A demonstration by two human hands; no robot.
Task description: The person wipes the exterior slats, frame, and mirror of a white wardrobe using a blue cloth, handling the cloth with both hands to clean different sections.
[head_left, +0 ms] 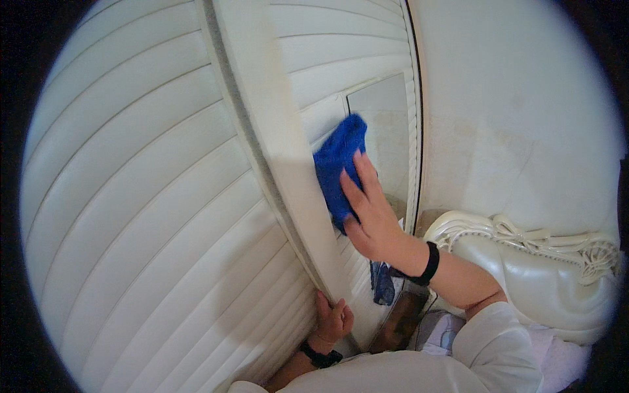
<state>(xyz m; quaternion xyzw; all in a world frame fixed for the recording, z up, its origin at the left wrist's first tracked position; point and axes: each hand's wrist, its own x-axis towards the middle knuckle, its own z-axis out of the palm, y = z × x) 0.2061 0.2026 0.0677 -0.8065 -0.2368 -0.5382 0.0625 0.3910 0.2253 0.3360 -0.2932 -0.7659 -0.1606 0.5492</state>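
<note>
A blue cloth (pixel 339 167) lies bunched against the white slatted door panel (pixel 341 52), beside an inset mirror-like pane (pixel 385 131). My right hand (pixel 373 219) presses the cloth there from the right, fingers spread over it and thumb at its lower edge. Lower down, my left hand (pixel 333 321) is curled round the edge of the nearer white louvered door (pixel 164 196), at its pale vertical frame (pixel 275 137). Part of that hand's grip is hidden by the frame. Each wrist wears a black band.
A cream padded headboard (pixel 531 262) with carved trim stands on the right, against a pale wall (pixel 517 118). Below my right forearm are a dark blue item (pixel 382 283), a brown surface (pixel 400 321) and pale bedding or fabric (pixel 440 333).
</note>
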